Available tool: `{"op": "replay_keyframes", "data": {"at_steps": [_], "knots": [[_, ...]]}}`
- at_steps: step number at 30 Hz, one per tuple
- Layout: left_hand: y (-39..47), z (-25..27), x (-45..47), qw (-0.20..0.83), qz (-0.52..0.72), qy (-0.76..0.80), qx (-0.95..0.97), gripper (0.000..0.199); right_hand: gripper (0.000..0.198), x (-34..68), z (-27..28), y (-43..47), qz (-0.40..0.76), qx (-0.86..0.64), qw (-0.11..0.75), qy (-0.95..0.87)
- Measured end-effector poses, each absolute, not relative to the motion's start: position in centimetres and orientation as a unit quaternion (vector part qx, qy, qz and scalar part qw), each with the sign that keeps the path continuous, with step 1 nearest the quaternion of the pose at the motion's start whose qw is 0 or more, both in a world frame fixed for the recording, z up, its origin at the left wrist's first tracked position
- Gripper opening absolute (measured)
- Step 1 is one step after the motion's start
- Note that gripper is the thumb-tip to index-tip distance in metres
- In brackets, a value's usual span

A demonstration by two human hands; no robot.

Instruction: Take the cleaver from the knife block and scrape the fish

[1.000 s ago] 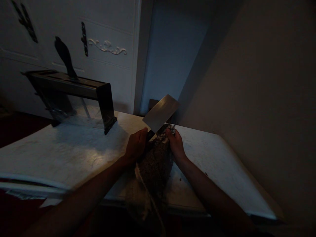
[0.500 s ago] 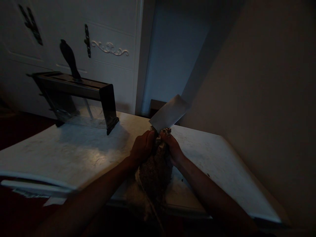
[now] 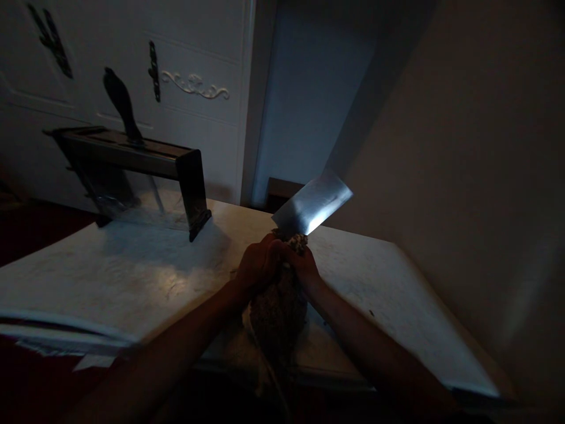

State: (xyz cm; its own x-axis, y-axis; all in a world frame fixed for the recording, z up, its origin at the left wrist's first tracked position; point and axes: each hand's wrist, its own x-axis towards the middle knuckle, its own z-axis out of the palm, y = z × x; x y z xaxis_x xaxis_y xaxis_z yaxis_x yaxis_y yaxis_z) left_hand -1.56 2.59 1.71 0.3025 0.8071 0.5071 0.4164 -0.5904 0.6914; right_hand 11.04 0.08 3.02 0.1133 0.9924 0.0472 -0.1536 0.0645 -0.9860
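Observation:
A cleaver (image 3: 311,203) points up and to the right, its wide metal blade catching bright light along the lower edge. Its handle is hidden by my hands. My left hand (image 3: 260,262) is closed at the blade's base, apparently around the handle. Pressed against it, my right hand (image 3: 302,262) is closed on a brown, rough-textured cloth (image 3: 278,309). A pale tuft of the cloth sticks out above the right fingers, and the rest hangs below both hands over the table's near edge. A cord-like strip dangles from it. Dim light hides the exact finger positions.
The pale marble-patterned table (image 3: 362,265) spreads beneath my arms. On its left stands a black-framed device (image 3: 128,147) with a clear panel and an upright handle. White cabinet doors (image 3: 194,53) are behind it; a wall (image 3: 463,147) rises on the right.
The cleaver has shifted slightly right and its blade now shines. My hands have drawn together, overlapping where there was a gap, with the cloth bunched between them.

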Motion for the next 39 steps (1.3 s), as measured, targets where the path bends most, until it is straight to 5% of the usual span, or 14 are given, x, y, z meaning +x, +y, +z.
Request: {"op": "replay_keyframes", "data": {"at_steps": [24, 39], "knots": [[3.6, 0.5, -0.8, 0.197, 0.394, 0.368, 0.818, 0.034, 0.02, 13.6, 3.4, 1.9, 0.383, -0.454, 0.738, -0.32], [3.4, 0.5, -1.0, 0.22, 0.374, 0.358, 0.827, 0.03, 0.024, 12.8, 3.0, 1.1, 0.495, -0.395, 0.651, -0.419]]}}
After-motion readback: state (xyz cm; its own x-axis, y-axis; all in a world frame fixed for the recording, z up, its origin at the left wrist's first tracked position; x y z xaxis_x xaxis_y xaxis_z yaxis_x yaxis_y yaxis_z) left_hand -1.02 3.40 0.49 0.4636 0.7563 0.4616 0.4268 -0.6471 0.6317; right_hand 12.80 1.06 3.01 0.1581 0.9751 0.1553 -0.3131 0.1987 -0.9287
